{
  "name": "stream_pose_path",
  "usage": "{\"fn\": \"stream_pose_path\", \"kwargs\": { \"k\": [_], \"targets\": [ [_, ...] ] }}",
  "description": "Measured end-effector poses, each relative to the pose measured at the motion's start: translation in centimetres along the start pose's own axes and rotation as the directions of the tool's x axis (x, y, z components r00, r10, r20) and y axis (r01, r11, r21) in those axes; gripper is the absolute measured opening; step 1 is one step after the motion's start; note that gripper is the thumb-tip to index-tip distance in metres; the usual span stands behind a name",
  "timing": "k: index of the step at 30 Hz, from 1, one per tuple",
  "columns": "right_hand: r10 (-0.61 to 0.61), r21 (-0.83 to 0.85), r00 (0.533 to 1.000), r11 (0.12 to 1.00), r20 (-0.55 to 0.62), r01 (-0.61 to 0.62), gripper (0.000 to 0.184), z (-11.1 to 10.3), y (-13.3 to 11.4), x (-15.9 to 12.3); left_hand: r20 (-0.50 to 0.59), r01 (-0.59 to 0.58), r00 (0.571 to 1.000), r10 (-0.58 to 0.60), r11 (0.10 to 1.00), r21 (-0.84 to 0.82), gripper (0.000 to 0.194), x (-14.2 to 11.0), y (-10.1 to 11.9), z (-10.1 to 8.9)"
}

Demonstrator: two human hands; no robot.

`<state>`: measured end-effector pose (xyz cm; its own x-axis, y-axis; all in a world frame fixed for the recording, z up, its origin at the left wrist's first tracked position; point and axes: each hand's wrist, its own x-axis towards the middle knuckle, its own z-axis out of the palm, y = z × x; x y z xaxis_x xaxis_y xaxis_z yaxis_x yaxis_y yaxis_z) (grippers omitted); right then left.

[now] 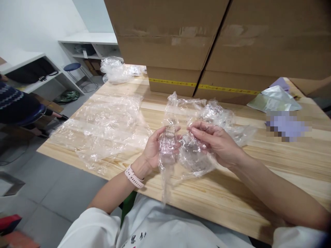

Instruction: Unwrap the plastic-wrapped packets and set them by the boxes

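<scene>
My left hand [154, 146] is curled around a small see-through block [168, 144] wrapped in plastic film. What lies inside the wrapping is too blurred to name. A twisted tail of film hangs from the block toward the table's front edge. Just to the right, my right hand [213, 139] pinches a piece of transparent plastic film [196, 156] between thumb and fingers. That film spreads down and across the wood beneath both hands. Behind them lies more crumpled film [217, 112], close to the cardboard boxes.
Large cardboard boxes [176, 51] stand along the back of the wooden table [271, 179]. A wide film sheet [108, 127] covers the left side. At right are a silvery pouch [275, 98] and a pixelated purple patch [288, 125]. A person [18, 103] sits at far left.
</scene>
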<state>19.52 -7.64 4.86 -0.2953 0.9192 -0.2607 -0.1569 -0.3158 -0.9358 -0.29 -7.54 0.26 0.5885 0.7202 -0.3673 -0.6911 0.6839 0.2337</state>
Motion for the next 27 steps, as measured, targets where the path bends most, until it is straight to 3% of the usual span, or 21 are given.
{"fn": "stream_pose_path", "kwargs": {
  "k": [9,15,21,27],
  "targets": [
    [-0.118,-0.119,0.987,0.984,0.106,0.131,0.034,0.3,-4.3,-0.1,-0.008,-0.069,0.998,0.070,0.994,0.089,0.037,0.2,-0.2,-0.3],
    [-0.162,-0.124,0.971,0.975,0.178,0.186,0.032,1.3,-5.9,-0.6,-0.074,0.020,0.997,-0.016,0.998,0.059,0.032,-0.3,-0.2,-0.1],
    [-0.241,-0.155,0.963,0.954,0.116,0.258,0.033,0.7,-8.1,-1.5,-0.096,0.040,0.995,-0.033,0.997,0.070,0.011,0.1,0.7,-0.7],
    [-0.345,-0.201,0.938,0.917,0.031,0.344,0.044,0.9,-9.5,-2.0,-0.060,0.081,0.995,-0.081,0.997,0.009,0.023,0.4,0.7,-0.5]
  ]
}}
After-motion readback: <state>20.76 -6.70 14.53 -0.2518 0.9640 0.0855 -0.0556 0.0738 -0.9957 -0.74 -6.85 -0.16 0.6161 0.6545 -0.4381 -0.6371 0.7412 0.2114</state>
